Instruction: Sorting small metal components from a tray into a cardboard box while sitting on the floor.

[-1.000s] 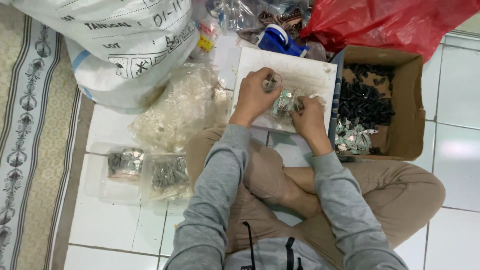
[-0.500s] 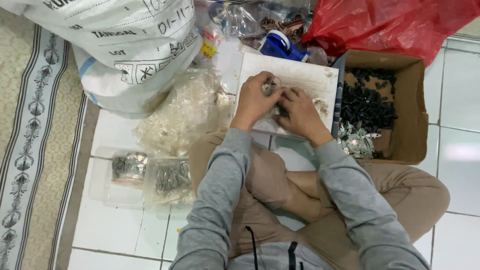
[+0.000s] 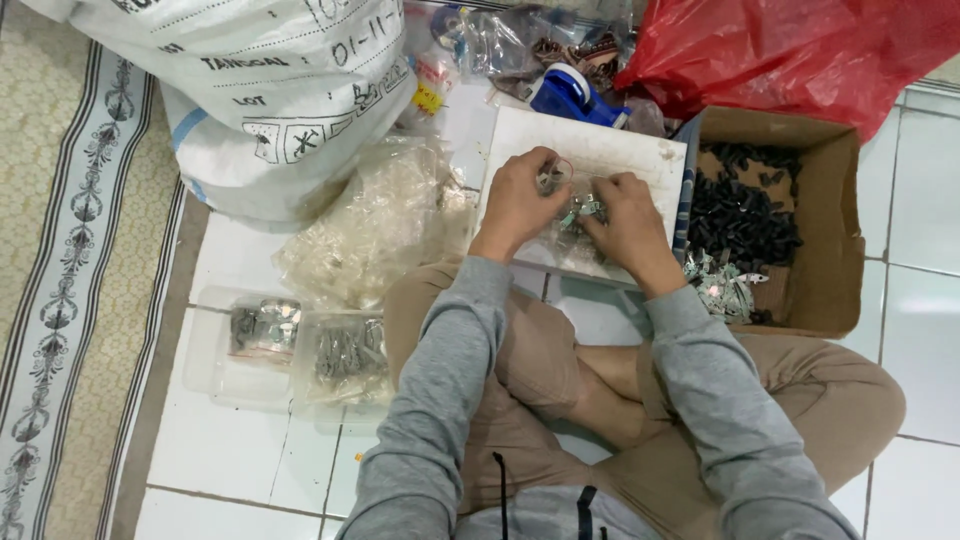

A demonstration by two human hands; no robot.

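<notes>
I observe both hands working close together over a white board (image 3: 600, 150) that rests across the lap of a person seated cross-legged on a tiled floor (image 3: 930, 290). My left hand (image 3: 520, 200) is curled, fingers pinched on a small clear bag (image 3: 553, 176) of metal parts held just above the board. My right hand (image 3: 625, 220) lies beside it, fingertips closed on a small cluster of silvery metal pieces (image 3: 578, 212) between the two hands. The hands are nearly touching; whether they actually meet I cannot tell.

To the right, touching the board's edge, stands an open cardboard box (image 3: 835, 240) containing dark small parts (image 3: 745, 215) at the back and shiny metal clips (image 3: 720, 285) near its front corner. To the left of the board lies a heap of clear plastic bags (image 3: 375, 225), and nearer me a clear tray (image 3: 225, 370) holding two bagged lots of metal parts (image 3: 345, 352). Behind these sits a large white printed sack (image 3: 270, 90). A blue tape dispenser (image 3: 570, 95) and a red plastic bag (image 3: 790, 50) lie beyond the board. A patterned mat (image 3: 70, 300) borders the floor at left.
</notes>
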